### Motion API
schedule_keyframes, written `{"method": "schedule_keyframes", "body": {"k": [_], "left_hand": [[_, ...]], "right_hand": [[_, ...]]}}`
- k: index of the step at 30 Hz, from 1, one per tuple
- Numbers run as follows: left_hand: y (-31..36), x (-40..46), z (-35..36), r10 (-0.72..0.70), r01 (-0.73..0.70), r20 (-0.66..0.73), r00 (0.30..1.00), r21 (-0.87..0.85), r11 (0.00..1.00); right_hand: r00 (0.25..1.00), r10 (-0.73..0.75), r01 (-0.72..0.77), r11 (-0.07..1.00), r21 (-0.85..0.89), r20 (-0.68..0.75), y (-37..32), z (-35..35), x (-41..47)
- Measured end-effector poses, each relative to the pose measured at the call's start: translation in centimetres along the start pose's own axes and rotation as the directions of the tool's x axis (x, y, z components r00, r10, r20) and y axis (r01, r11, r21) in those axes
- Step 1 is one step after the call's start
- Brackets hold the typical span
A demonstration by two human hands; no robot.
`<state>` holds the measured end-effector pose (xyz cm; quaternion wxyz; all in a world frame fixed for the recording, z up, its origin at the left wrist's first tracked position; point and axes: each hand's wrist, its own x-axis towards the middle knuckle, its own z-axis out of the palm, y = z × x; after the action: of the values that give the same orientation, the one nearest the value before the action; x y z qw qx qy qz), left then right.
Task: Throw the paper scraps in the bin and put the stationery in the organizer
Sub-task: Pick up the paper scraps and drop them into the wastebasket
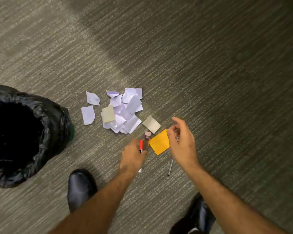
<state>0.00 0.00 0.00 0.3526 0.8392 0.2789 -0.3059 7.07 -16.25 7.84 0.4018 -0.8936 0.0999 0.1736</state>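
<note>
A pile of torn white paper scraps lies on the carpet, with two loose scraps to its left. A beige note and a small pink eraser-like piece lie just below the pile. My left hand is closed around a white marker with a red cap. My right hand pinches the top right corner of an orange sticky note. A thin silver pen lies on the floor, partly hidden under my right hand. No organizer is in view.
A bin lined with a black bag stands open at the left, about a hand's length from the scraps. My two black shoes stand on the grey striped carpet near the bottom edge.
</note>
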Motion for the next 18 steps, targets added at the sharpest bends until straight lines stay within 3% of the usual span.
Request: {"method": "schedule_keyframes", "body": {"k": [6,9,12,18], "left_hand": [[-0.7,-0.8,2.0,-0.091,0.091,0.021,0.996,0.023,0.996],[-1.0,-0.7,2.2,-0.065,0.065,-0.005,0.998,0.045,0.997],[-0.6,-0.9,1.4,-0.064,0.063,-0.01,0.998,-0.045,0.997],[0.1,-0.6,-2.1,0.146,-0.146,-0.037,0.989,-0.009,0.989]], "right_hand": [[0.996,0.09,-0.09,0.996,-0.019,0.0,2.2,-0.5,-1.3],[0.992,0.124,-0.123,0.991,-0.044,0.014,3.7,-0.8,-2.0],[0.986,0.169,-0.168,0.984,-0.058,0.013,5.0,-1.1,-2.7],[0.941,0.337,-0.337,0.938,-0.084,-0.022,7.7,-0.3,-2.8]]}}
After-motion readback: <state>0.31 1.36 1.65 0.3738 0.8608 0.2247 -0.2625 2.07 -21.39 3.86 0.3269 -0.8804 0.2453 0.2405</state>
